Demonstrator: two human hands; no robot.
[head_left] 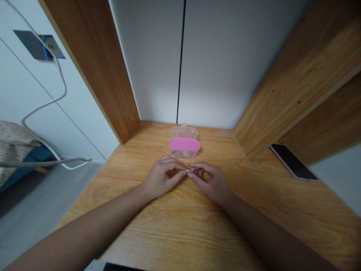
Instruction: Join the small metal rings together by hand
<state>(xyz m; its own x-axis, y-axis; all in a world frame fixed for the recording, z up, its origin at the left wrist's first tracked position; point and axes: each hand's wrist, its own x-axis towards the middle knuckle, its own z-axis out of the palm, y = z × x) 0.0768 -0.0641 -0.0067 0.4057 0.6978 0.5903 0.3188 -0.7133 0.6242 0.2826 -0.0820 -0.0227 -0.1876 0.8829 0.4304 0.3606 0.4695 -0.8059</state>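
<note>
Between the fingertips of both hands is a small pale whitish-pink thing (187, 171), too small to name. My left hand (165, 176) pinches it from the left with thumb and forefinger. From the right, my right hand (212, 181) has its thumb and forefinger closed at the same thing, the other fingers curled under. Just beyond the hands stands a clear plastic box (184, 154) with a pink oval top (184, 144). Some small pieces show dimly through its wall. A clear hinged lid (184, 132) with pink parts stands raised behind it.
The hands are over a wooden tabletop (169, 233), with a pale panel (208, 75) at its back. A dark-screened phone or tablet (293, 162) lies at the right by a wooden upright. On the left hangs a white cable (65, 84). A dark-and-white object (118, 267) peeks in at the bottom edge.
</note>
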